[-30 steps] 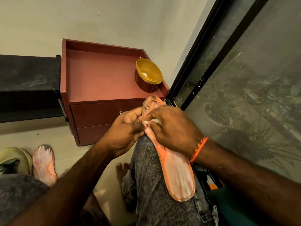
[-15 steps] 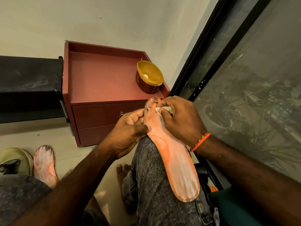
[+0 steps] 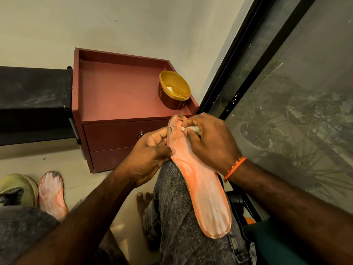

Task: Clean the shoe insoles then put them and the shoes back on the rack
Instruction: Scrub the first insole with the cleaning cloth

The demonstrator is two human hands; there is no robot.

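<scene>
Head view, left to right: a black rack (image 3: pixel 32 96) juts from the wall at the left edge. Below it on the floor lies a green shoe (image 3: pixel 17 190), and just beside it a second insole (image 3: pixel 52 194), pale orange with a worn, dark toe. A red cabinet (image 3: pixel 118 104) stands against the wall next to the rack, with a gold tub (image 3: pixel 173 90) on the right of its top, lid off and something white inside. The left hand (image 3: pixel 149 155) grips the left edge of the orange insole (image 3: pixel 200 184), thumb on top and fingers curled beneath. That insole rests along the person's raised knee (image 3: pixel 172 188), in grey jeans, with its frayed toe end pointing toward the cabinet and its heel toward the camera. The right hand (image 3: pixel 208 140) pinches a small white cloth (image 3: pixel 191 129) between thumb and fingers and presses it on the insole's toe end. An orange wristband (image 3: pixel 234 167) sits on that wrist. A dark-framed window (image 3: pixel 286 111) fills the right side.
</scene>
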